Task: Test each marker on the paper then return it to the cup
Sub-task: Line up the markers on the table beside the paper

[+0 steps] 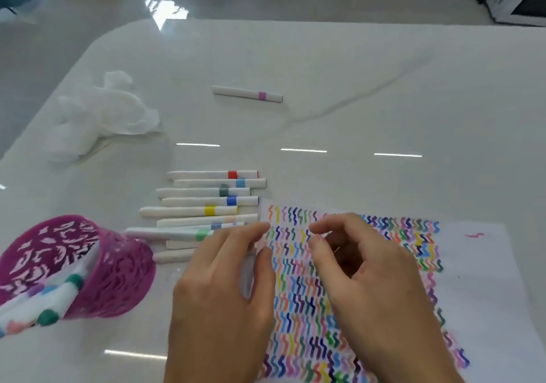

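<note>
We grip a pale, blurred marker [247, 276] in the left hand [224, 279], its long axis running roughly away from us at the paper's [478, 267] left edge. The right hand [363, 267] hangs just beside it, fingers curled; whether it pinches anything, we cannot tell. The cup [118, 267] sits tilted off to the left, nearer the left hand. A row of markers [206, 202] lies beyond, then a tissue [100, 116] and 1 stray marker [246, 93].

L hand [224, 282] grips blurred white marker [247, 276] over squiggle-filled paper [478, 264], R hand [363, 267] curled just beside, purple cup [118, 276] at left.
</note>
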